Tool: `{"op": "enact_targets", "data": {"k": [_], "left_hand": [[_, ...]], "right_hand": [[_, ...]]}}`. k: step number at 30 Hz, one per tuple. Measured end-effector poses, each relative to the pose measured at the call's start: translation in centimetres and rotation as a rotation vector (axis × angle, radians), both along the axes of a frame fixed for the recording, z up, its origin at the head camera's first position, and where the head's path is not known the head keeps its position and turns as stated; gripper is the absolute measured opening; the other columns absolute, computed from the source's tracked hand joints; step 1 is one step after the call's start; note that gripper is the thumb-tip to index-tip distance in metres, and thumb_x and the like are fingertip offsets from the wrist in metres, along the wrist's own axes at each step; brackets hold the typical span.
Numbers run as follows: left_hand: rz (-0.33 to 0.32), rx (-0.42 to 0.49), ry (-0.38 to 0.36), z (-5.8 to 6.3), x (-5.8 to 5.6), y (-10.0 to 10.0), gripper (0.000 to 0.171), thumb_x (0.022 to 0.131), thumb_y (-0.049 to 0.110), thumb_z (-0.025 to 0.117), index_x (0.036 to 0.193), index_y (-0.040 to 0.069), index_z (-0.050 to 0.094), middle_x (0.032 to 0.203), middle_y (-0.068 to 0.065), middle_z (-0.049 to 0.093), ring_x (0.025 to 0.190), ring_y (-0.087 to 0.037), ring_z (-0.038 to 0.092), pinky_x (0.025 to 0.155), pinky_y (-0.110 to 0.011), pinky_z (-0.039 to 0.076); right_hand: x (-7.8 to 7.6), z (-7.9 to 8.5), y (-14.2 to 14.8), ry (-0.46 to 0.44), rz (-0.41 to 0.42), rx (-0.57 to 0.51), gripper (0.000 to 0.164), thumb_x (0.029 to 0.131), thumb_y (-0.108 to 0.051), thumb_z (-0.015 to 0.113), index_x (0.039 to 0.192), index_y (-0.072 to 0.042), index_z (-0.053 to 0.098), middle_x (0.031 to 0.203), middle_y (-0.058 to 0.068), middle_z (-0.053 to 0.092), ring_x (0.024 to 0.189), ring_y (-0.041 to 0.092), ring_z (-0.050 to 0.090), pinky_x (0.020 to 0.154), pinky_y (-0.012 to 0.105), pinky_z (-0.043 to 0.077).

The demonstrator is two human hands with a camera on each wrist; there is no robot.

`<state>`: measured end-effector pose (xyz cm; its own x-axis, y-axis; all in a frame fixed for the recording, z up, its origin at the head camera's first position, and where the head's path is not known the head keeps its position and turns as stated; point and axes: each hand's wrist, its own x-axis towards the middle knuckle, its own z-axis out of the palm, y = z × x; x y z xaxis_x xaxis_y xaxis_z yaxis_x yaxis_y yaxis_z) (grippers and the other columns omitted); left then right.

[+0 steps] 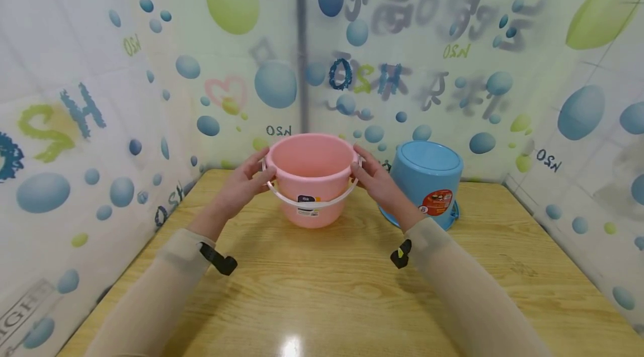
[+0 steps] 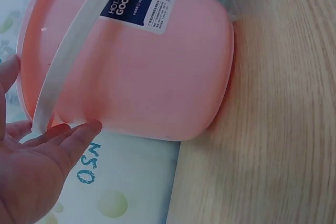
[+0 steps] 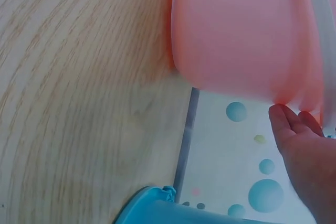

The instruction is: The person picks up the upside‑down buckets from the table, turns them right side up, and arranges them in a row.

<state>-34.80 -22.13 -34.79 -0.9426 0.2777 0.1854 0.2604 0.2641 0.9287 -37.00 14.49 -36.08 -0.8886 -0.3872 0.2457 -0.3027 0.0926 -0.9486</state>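
Note:
Upright between both hands is a pink bucket [image 1: 313, 220], its open mouth facing up. Its white handle [image 1: 316, 205] hangs down across the front, below the rim and over a dark label. At the left side of the rim, my left hand [image 1: 245, 185] grips with the thumb near the top edge and fingers underneath. My right hand [image 1: 378, 181] grips the opposite side the same way; in the right wrist view its fingertips [image 3: 283, 116] touch the wall under the rim. Whether the base touches the table cannot be told.
A blue bucket [image 1: 425, 178] stands upside down on the wooden table [image 1: 312, 279], just right of my right hand, with a red label on its side. Patterned sheets [image 1: 276, 22] enclose the table at the back and both sides.

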Motion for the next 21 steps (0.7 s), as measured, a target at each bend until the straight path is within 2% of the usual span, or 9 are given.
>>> {"op": "enact_targets", "data": {"k": [2, 6, 11, 16, 21], "left_hand": [[0.013, 0.002, -0.004, -0.2, -0.1, 0.2, 0.077, 0.111, 0.047, 0.063, 0.177, 0.032, 0.025, 0.179, -0.007, 0.036, 0.157, -0.036, 0.048, 0.122, -0.06, 0.048], [0.035, -0.001, -0.005, -0.5, -0.3, 0.2, 0.08, 0.111, 0.048, 0.064, 0.177, 0.03, 0.023, 0.18, -0.008, 0.034, 0.159, -0.037, 0.046, 0.122, -0.06, 0.049], [0.059, 0.001, -0.004, -0.7, -0.4, 0.3, 0.085, 0.11, 0.05, 0.064, 0.178, 0.029, 0.018, 0.18, -0.011, 0.033, 0.16, -0.039, 0.044, 0.122, -0.061, 0.048], [0.08, 0.01, -0.007, -0.9, -0.9, 0.4, 0.086, 0.11, 0.053, 0.064, 0.178, 0.03, 0.017, 0.178, -0.016, 0.035, 0.157, -0.042, 0.046, 0.12, -0.063, 0.05], [0.098, 0.025, -0.014, -1.0, -1.6, 0.4, 0.083, 0.111, 0.052, 0.061, 0.178, 0.033, 0.016, 0.177, -0.016, 0.035, 0.155, -0.041, 0.047, 0.118, -0.063, 0.052]], "right_hand": [[-0.1, -0.1, -0.2, -0.012, -0.008, -0.001, 0.068, 0.12, -0.035, 0.047, 0.179, -0.022, 0.015, 0.177, 0.015, 0.038, 0.156, 0.041, 0.047, 0.13, 0.062, 0.038], [-0.4, -0.4, -0.4, -0.024, -0.015, -0.005, 0.067, 0.119, -0.036, 0.048, 0.178, -0.026, 0.018, 0.178, 0.014, 0.036, 0.158, 0.04, 0.046, 0.13, 0.061, 0.039], [-1.2, -0.7, -0.6, -0.023, -0.028, -0.003, 0.069, 0.117, -0.044, 0.05, 0.178, -0.03, 0.018, 0.172, 0.016, 0.045, 0.153, 0.038, 0.052, 0.13, 0.062, 0.039], [-2.1, -0.9, -1.2, -0.048, -0.069, -0.003, 0.069, 0.116, -0.051, 0.05, 0.177, -0.035, 0.021, 0.16, 0.019, 0.054, 0.145, 0.038, 0.055, 0.129, 0.062, 0.04], [-2.9, -0.9, -2.0, -0.065, -0.089, -0.01, 0.067, 0.117, -0.05, 0.048, 0.177, -0.033, 0.022, 0.164, 0.019, 0.052, 0.15, 0.041, 0.055, 0.128, 0.063, 0.041]]}}
